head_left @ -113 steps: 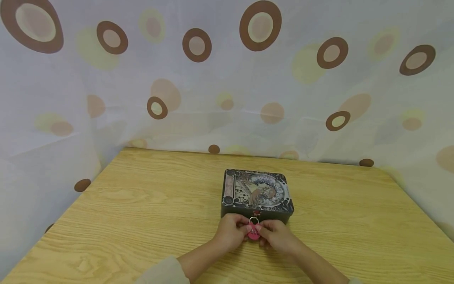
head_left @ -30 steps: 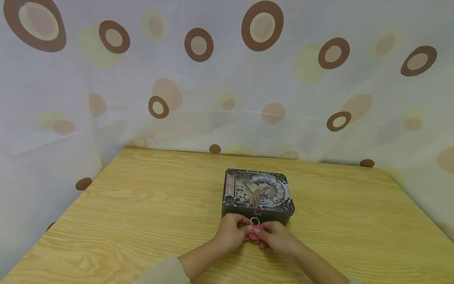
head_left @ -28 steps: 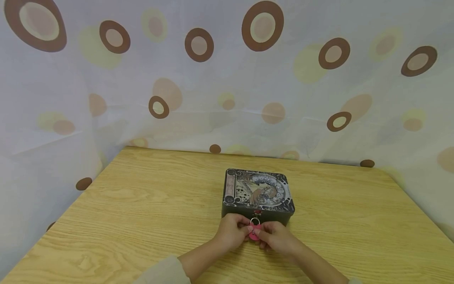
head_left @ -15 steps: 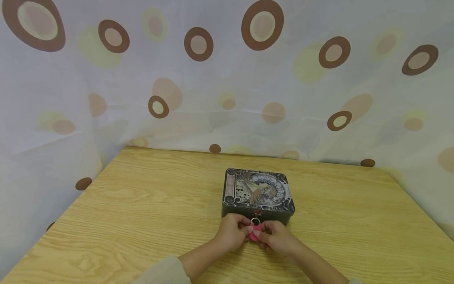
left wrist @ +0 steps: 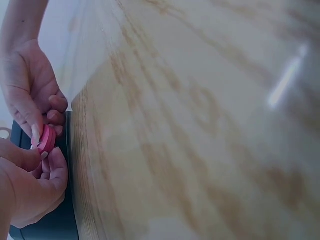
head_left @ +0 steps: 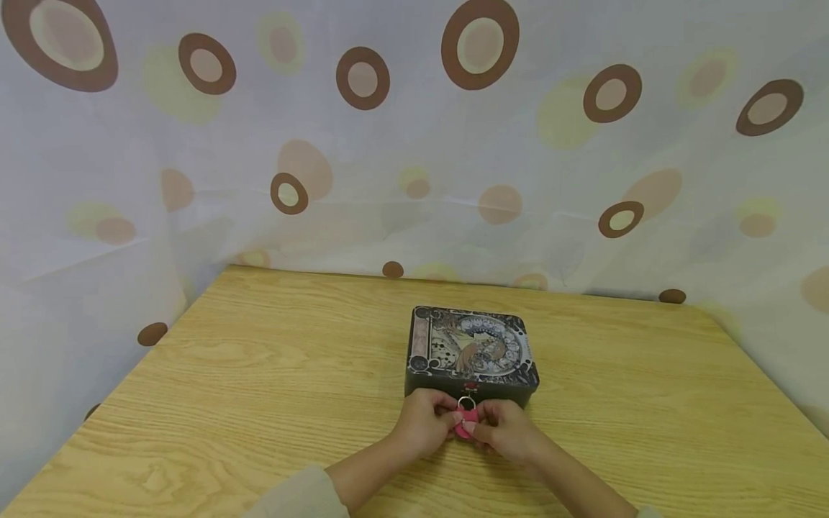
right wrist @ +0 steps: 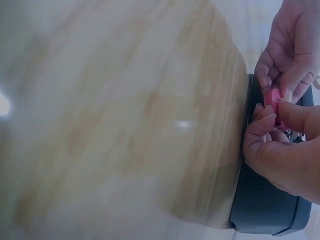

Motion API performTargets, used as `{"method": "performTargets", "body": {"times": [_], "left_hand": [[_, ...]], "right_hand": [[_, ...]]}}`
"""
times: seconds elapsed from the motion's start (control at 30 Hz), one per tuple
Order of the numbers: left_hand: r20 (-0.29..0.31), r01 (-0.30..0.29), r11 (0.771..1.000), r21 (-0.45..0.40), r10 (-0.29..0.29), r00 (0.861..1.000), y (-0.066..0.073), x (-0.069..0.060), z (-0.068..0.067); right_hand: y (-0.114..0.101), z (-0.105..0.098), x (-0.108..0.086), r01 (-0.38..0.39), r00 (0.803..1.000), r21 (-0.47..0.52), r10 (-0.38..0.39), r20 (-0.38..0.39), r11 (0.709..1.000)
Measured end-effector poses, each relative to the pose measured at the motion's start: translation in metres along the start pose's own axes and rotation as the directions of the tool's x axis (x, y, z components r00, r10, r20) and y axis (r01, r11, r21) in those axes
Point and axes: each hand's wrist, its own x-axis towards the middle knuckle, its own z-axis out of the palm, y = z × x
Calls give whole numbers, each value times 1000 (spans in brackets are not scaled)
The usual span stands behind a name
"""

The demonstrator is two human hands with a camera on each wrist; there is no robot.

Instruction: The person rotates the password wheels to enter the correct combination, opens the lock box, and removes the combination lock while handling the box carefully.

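Observation:
A pink combination padlock (head_left: 466, 414) with a silver shackle hangs at the front of a dark tin box (head_left: 476, 347), just below its red clasp (head_left: 470, 387). From the left, my left hand (head_left: 422, 426) pinches the lock body between thumb and fingers. My right hand (head_left: 512, 433) pinches the other side, its thumb lying across the lock's face. In the left wrist view both thumbs meet on the padlock (left wrist: 48, 140). Most of the number dials are hidden under the thumbs. Whether the shackle is locked cannot be told.
The box stands on a wood-grain table (head_left: 291, 360), its decorated lid closed. Behind and at the sides of the table hangs a pale curtain (head_left: 388, 158) with brown and yellow dots.
Several seconds ago the dials showed between the thumbs; since then my right thumb has moved over the lock's face. In the last second the thumb shifts only slightly, and the box stays put.

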Motion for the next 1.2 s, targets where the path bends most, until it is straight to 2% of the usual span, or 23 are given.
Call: {"method": "performTargets", "body": {"times": [0.23, 0.53, 0.87, 1.2], "left_hand": [[-3, 16, 1000, -15, -16, 1000, 1, 0, 0], [9, 16, 1000, -13, -16, 1000, 2, -1, -1], [14, 29, 999, -15, -28, 1000, 3, -1, -1], [6, 16, 1000, -2, -16, 1000, 2, -1, 1]], "right_hand": [[-1, -4, 1, -8, 1000, 7, 8, 18, 1000], [-3, -4, 0, -62, 998, -5, 62, 6, 998], [-2, -5, -1, -45, 997, -16, 46, 68, 999], [-3, -3, -1, -36, 997, -26, 37, 68, 999]]}}
